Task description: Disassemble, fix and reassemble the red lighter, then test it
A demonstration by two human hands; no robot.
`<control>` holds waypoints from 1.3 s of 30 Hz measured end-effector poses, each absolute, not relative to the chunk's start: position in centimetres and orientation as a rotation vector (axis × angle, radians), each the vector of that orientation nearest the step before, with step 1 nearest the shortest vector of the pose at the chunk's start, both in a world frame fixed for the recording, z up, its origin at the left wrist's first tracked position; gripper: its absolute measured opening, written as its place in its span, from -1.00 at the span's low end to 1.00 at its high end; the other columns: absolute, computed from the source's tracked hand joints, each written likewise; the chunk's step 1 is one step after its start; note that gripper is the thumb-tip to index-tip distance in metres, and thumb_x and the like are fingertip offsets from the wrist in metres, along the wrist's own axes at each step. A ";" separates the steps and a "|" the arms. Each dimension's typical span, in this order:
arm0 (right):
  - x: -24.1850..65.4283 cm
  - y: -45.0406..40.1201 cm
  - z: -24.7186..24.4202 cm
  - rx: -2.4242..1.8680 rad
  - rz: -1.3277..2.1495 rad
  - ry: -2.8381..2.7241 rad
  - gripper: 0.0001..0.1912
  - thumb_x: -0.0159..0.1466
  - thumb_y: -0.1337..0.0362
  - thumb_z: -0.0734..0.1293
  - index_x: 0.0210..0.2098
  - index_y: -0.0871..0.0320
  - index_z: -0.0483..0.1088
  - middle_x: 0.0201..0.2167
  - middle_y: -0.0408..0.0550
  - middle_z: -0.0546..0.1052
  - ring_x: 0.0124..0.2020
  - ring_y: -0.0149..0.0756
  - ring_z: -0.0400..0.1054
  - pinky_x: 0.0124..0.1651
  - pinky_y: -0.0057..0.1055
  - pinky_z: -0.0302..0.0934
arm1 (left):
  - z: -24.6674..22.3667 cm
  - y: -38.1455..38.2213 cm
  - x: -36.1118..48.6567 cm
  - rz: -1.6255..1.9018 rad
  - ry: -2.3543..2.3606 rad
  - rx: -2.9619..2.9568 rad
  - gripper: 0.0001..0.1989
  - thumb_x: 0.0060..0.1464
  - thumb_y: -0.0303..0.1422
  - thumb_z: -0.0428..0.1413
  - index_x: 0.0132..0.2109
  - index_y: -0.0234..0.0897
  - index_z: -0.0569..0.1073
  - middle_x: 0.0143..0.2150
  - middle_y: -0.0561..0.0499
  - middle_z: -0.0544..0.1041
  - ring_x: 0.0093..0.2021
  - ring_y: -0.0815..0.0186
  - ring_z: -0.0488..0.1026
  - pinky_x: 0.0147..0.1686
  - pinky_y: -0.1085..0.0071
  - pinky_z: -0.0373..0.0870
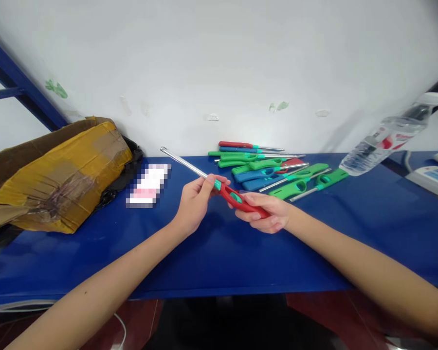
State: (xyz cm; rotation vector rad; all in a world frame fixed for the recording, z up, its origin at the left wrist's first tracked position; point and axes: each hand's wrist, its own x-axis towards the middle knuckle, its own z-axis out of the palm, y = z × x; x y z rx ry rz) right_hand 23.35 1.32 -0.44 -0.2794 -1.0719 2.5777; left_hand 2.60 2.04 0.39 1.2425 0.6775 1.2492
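Note:
Both hands hold one red long-neck lighter (234,196) above the blue table. Its metal tube points up and to the left, and a teal trigger shows in the handle's opening. My left hand (197,201) pinches it at the teal collar, where tube and handle meet. Around the rear of the red handle, the fingers of my right hand (266,211) are closed. Just behind lies a pile of long-neck lighters (273,167) in green, blue and red, their tubes pointing in different directions.
A torn cardboard box (73,175) wrapped in yellow tape stands at the left, with black plastic behind it. Near it lies a blurred white paper (149,187). On the right are a water bottle (390,136) and a white device (432,177). A white wall (219,68) rises behind the table (219,262).

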 end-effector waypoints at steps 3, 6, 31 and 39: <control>23.5 1.3 -0.2 -0.275 2.575 -1.072 -0.71 0.38 0.13 0.28 0.00 0.18 0.32 -0.49 -0.29 0.37 -0.80 -0.69 -0.12 -0.81 -0.72 0.09 | 0.8 2.0 2.4 1.202 0.621 1.260 -0.61 0.17 -0.05 0.18 -0.14 -0.35 0.55 -0.13 -0.16 0.62 -0.13 0.17 0.57 -0.12 0.27 0.49; 23.9 1.2 0.0 -0.264 2.594 -1.050 -0.69 0.38 0.12 0.28 0.01 0.18 0.31 -0.49 -0.29 0.37 -0.81 -0.68 -0.12 -0.81 -0.72 0.10 | 0.7 2.0 2.2 1.162 0.581 1.305 -0.65 0.15 -0.13 0.22 -0.06 -0.31 0.54 -0.10 -0.14 0.62 -0.14 0.20 0.57 -0.13 0.29 0.48; 22.2 -0.3 2.1 -0.864 1.819 -1.309 -0.58 0.21 0.26 0.43 0.05 0.10 0.35 -0.25 -0.13 0.42 -0.51 -0.56 0.21 -0.53 -0.58 0.12 | 0.2 4.4 1.1 1.002 0.843 1.036 -0.76 0.15 -0.26 0.22 -0.15 -0.38 0.57 -0.24 -0.09 0.58 -0.29 0.36 0.52 -0.20 0.41 0.43; 21.8 -0.9 2.4 -1.347 1.492 -1.432 -0.68 0.36 0.02 0.25 -0.02 0.07 0.31 -0.29 -0.14 0.42 -0.65 -0.59 0.10 -0.65 -0.56 -0.03 | 0.2 3.7 1.2 0.815 0.993 1.350 -0.76 0.18 -0.25 0.14 -0.26 -0.35 0.58 -0.41 -0.01 0.54 -0.41 0.39 0.46 -0.30 0.43 0.40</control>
